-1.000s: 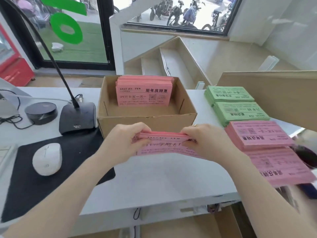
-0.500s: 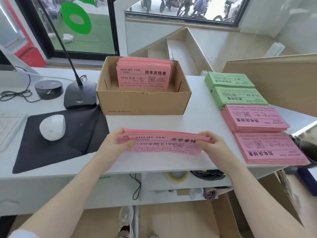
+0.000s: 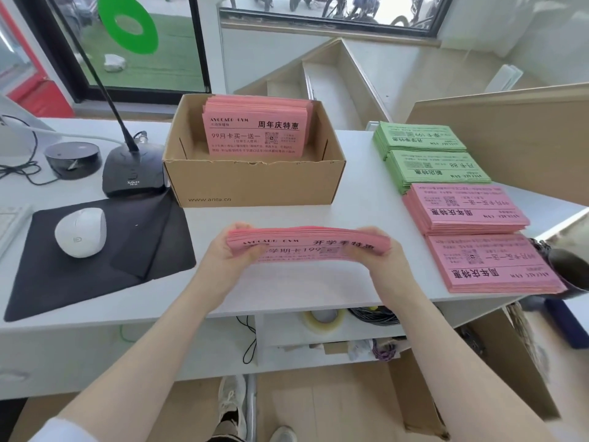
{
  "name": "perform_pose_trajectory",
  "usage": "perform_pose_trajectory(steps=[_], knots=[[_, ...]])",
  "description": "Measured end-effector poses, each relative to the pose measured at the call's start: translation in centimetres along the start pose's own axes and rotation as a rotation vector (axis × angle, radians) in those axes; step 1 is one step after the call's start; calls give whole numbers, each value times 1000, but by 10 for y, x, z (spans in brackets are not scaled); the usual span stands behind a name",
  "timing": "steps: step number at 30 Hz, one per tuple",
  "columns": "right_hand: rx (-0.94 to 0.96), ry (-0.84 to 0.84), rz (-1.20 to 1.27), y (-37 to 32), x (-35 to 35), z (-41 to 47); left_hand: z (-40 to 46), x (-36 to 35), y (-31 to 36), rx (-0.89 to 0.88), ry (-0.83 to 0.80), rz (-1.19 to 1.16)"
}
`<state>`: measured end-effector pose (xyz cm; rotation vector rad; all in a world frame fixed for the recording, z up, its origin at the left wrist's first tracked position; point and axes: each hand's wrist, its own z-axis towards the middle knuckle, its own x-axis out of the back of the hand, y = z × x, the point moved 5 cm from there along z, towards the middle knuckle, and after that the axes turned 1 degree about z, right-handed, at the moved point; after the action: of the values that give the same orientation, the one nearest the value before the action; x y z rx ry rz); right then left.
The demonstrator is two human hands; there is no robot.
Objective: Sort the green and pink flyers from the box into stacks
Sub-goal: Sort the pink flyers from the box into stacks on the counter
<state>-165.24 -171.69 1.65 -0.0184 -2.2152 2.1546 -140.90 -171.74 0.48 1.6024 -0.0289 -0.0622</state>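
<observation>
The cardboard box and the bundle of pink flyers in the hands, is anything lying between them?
No. In the head view only bare white desk lies between the cardboard box and the held pink flyers.

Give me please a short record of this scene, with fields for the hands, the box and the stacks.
left hand: left hand grips the left end of the held pink bundle
right hand: right hand grips its right end
bundle position: in front of the cardboard box, above the white desk
box contents: pink flyers in the box, standing upright
sorted stacks: two green stacks, two pink stacks, in a row at the right
left side: white mouse on black mat
</observation>
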Motion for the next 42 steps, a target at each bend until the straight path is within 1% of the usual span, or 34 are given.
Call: perform_pose_trajectory(steps=[3, 6, 10, 12, 15, 17, 18, 20, 23, 25, 27, 29, 30, 32, 34, 35, 37, 38, 40, 42], knots=[[-103, -24, -20, 18, -4, -5, -2, -3, -10, 26, -38, 101], [-85, -1, -18, 20, 1, -4, -1, -2, -8, 28, -10, 115], [-119, -27, -33, 25, -3, -5, 2, -1, -11, 45, -95, 221], [-150, -47, -40, 21, -3, 0, 6, 0, -9, 53, -84, 261], [-172, -23, -32, 9, 12, 6, 13, 0, 12, -30, -84, 357], [-161, 46, -74, 2, 27, 6, 17, -5, 31, -123, -146, 462], [-142, 84, -141, -2, 33, 4, 20, -9, 40, -176, -189, 529], [-73, 115, -349, -17, 38, 2, 26, -19, 61, -272, -266, 644], [125, 88, -594, -61, 23, 1, 40, -43, 85, -351, -425, 769], [237, 25, -651, -92, 7, 2, 50, -62, 95, -373, -524, 888], [272, -9, -647, -110, -1, 5, 58, -81, 104, -426, -575, 992], [265, 17, -676, -118, -1, 8, 63, -100, 111, -493, -602, 1045], [262, 45, -736, -120, 2, 9, 65, -109, 114, -510, -614, 1043], [240, 107, -842, -118, 12, 8, 71, -123, 115, -466, -621, 954], [193, 182, -825, -114, 29, 3, 77, -133, 109, -341, -594, 768], [171, 227, -782, -112, 39, -1, 79, -138, 103, -261, -609, 645], [116, 349, -664, -104, 63, -13, 79, -153, 83, -54, -737, 401], [85, 419, -585, -98, 77, -18, 77, -162, 71, 36, -808, 351], [27, 574, -380, -85, 107, -29, 75, -178, 48, 147, -932, 372], [-23, 723, -166, -71, 140, -38, 69, -194, 29, 213, -1037, 393]])
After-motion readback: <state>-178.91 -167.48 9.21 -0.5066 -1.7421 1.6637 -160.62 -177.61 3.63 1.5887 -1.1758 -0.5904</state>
